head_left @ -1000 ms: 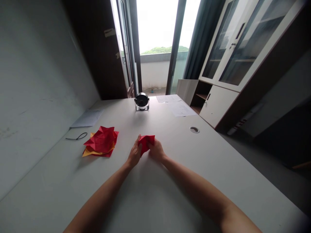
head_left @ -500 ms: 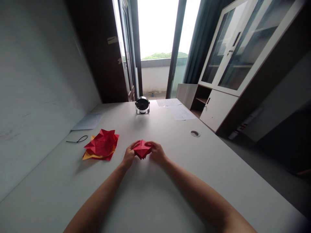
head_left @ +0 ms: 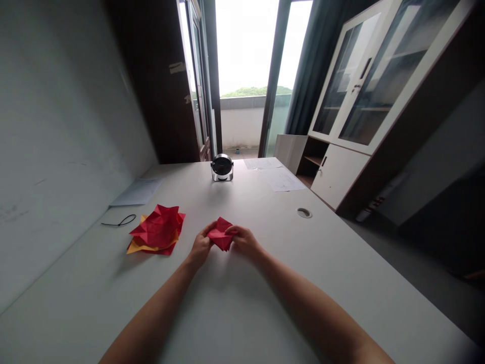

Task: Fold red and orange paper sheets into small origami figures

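A small folded red paper [head_left: 221, 234] with layered, pointed edges is held up between both hands over the white table. My left hand [head_left: 203, 241] is closed on its left corner, thumb and fingers pinching it. On the opposite side, my right hand [head_left: 243, 238] grips the right edge, its fingers lying across the front face. Off to the left rests a loose stack of creased red and orange paper sheets [head_left: 157, 228], apart from both hands.
The white table [head_left: 242, 313] bears a round black device on a metal stand [head_left: 222, 168], a black cable tie [head_left: 122, 221], white papers at the back right [head_left: 284, 179] and back left [head_left: 137, 192], and a round cable hole [head_left: 303, 213]. A white cabinet [head_left: 341, 172] stands right.
The folded red paper has turned in my hands, and its right side is now pressed in by my right fingers. The view has tilted slightly.
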`<state>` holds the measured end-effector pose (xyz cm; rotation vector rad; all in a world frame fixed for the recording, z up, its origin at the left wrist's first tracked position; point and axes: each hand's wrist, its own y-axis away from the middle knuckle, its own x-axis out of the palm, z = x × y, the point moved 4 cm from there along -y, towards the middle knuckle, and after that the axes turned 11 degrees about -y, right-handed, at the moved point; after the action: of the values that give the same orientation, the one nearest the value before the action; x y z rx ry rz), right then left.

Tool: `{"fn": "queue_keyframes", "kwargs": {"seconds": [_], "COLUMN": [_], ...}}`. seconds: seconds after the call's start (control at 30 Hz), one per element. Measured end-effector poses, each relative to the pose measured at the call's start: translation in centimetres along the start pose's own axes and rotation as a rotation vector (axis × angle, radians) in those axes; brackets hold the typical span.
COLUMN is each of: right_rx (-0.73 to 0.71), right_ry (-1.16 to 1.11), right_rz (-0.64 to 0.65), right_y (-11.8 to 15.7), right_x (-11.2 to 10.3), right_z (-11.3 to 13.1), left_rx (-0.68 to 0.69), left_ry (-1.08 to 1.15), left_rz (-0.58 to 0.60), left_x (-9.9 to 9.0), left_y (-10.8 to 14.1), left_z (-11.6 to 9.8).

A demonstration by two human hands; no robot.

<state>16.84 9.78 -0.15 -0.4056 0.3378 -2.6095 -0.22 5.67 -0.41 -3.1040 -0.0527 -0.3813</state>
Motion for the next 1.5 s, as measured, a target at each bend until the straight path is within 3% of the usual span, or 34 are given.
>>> {"fn": "queue_keyframes", "kwargs": {"seconds": [0.2, 0.4, 0.53, 0.7, 0.9, 1.13, 1.5], "right_rx": [-0.021, -0.01, -0.048, -0.01, -0.04, -0.044, -0.124], "right_ry": [-0.073, -0.032, 0.029, -0.027, -0.036, 0.045, 0.252], "right_rz": [-0.107, -0.012, 0.0, -0.063, -0.149, -0.074, 0.006], "right_y": [-0.4, -0.2, -0.1, -0.1, -0.4, -0.5, 0.0], "right_x": [-1.0, -0.6, -0.4, -0.8, -1.8, -1.7, -1.3], "right_z": [0.0, 0.1, 0.4, -0.1, -0.4, -0.3, 1.0], "left_rx": [0.013, -0.002, -0.001, 0.029, 0.022, 0.031, 0.028], "left_ry": [-0.048, -0.07, -0.062, -0.077, -0.127, -0.086, -0.141], "left_rz": [0.088, 0.022, 0.043, 0.087, 0.002, -0.052, -0.022], "left_x": [0.8, 0.2, 0.2, 0.6, 0.1, -0.9, -0.2], "left_y": [0.4, 0.1, 0.1, 0.5, 0.3, -0.3, 0.2], "left_z": [-0.4, 0.2, 0.2, -0.2, -0.2, 0.4, -0.6]}}
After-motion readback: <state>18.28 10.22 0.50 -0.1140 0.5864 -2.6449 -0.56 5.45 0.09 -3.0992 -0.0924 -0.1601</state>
